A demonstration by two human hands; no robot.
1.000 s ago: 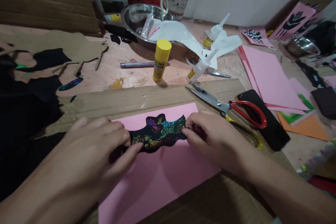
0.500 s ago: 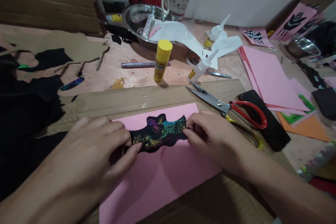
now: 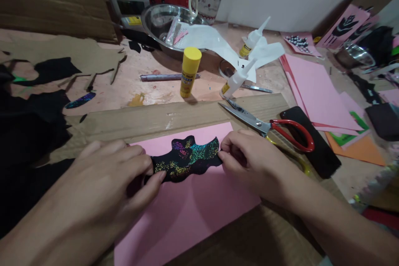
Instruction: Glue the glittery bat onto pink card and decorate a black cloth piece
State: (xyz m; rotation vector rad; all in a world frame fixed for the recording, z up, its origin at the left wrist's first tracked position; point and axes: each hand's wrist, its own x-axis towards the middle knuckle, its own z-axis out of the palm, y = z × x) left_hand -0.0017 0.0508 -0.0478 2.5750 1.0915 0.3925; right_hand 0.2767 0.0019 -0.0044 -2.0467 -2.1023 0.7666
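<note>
We had the black speckled cutout pinched at both ends, our left hand closed on its left end and our right hand on its right. It was over the far half of the pink sheet (we could not tell whether it touched the paper). Farther off, a yellow glue stick stood upright; scissors lay to the right.

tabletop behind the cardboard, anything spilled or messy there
Yes: a yellow-brown smear on the tabletop, left of the glue stick. It looks odd against the paler pinkish surface; whether it is wet, I cannot tell.
</note>
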